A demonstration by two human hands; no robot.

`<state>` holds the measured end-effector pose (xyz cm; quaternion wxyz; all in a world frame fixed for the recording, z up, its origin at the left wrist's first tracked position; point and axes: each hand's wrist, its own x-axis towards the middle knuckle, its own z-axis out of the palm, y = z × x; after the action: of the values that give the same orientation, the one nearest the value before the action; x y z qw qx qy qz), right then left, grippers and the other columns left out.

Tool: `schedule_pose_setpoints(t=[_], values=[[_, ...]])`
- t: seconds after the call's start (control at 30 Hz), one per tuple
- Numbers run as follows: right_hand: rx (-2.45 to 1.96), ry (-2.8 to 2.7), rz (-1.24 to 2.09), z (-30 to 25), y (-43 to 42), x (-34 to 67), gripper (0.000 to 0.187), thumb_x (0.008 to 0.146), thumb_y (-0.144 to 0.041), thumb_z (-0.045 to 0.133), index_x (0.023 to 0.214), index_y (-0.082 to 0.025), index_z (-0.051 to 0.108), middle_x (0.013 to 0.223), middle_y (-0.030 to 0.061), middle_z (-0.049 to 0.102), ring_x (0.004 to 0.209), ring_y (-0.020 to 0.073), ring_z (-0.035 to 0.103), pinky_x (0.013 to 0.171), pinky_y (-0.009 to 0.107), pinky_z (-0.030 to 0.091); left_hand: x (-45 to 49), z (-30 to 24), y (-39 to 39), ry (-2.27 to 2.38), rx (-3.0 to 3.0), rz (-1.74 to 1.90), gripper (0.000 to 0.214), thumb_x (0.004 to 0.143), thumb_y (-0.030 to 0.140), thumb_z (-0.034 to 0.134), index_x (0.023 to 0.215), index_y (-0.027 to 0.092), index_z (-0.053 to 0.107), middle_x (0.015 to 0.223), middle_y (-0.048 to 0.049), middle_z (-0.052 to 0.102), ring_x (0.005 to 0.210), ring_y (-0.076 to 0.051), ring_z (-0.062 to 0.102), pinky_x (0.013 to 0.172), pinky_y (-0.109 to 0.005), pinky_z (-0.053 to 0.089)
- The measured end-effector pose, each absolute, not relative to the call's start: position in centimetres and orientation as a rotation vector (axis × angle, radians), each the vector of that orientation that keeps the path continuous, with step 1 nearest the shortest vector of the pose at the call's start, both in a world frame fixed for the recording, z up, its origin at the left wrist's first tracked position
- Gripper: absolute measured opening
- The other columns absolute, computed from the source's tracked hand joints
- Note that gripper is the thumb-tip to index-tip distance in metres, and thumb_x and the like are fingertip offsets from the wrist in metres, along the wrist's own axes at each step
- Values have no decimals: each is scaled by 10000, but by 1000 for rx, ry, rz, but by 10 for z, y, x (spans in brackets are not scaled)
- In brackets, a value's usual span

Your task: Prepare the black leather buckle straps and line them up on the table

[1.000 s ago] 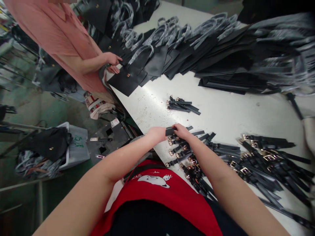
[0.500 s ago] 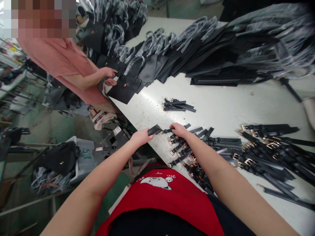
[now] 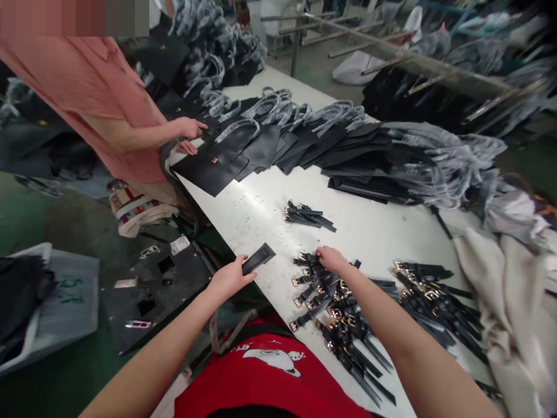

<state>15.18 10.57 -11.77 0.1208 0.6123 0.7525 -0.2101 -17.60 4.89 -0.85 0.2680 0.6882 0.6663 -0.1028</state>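
My left hand (image 3: 230, 276) is closed round one end of a short, wide black leather-look piece (image 3: 260, 258), whose free end sticks out over the table's edge. My right hand (image 3: 332, 260) lies low over the table with its fingers closed on a black buckle strap (image 3: 307, 255). That strap's gold buckle points left, toward my other hand, and its tail is hidden under my palm. Beneath and in front of my right forearm is a loose pile of similar buckle straps (image 3: 311, 302). A smaller bunch of straps (image 3: 308, 216) rests farther up the table.
At the far left a person in a pink shirt (image 3: 122, 104) touches black bag panels (image 3: 213, 168). Overlapping panels with plastic-wrapped handles line the far side. More straps (image 3: 435, 296) and beige cloth (image 3: 500, 290) lie right. A grey crate (image 3: 72, 296) stands left below the table (image 3: 243, 215).
My hands have moved apart. The right hand has brought the buckle strap down to the pile, away from the black piece in my left hand. The view has shifted.
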Motion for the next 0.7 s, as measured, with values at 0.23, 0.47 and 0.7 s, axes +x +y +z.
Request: schedule_pose_setpoints(t=[0.23,0.47,0.7], values=[[2012,2315,-539,-112,166,101,340,768,-187,401,1100,-186,475,1103,77,487,943,169,495,781,255,374,-178,-4,63,1775,1815,-176,466,747,457,439,1145,220,388,931,-66,615,829,-212,585,675,-267,419],[1998,2388,-541,-141,211,82,341,762,-288,463,1093,-205,476,1064,80,458,883,178,506,711,255,383,-181,-12,65,1768,1747,-181,477,736,464,456,1159,253,400,1020,-48,597,887,-209,567,703,-258,412],[1868,2497,-747,-151,151,101,300,749,-321,488,1034,-231,501,998,45,470,859,158,495,736,245,368,-162,-18,73,1701,1821,-344,451,747,473,428,1139,252,428,993,-48,602,866,-209,566,683,-260,412]])
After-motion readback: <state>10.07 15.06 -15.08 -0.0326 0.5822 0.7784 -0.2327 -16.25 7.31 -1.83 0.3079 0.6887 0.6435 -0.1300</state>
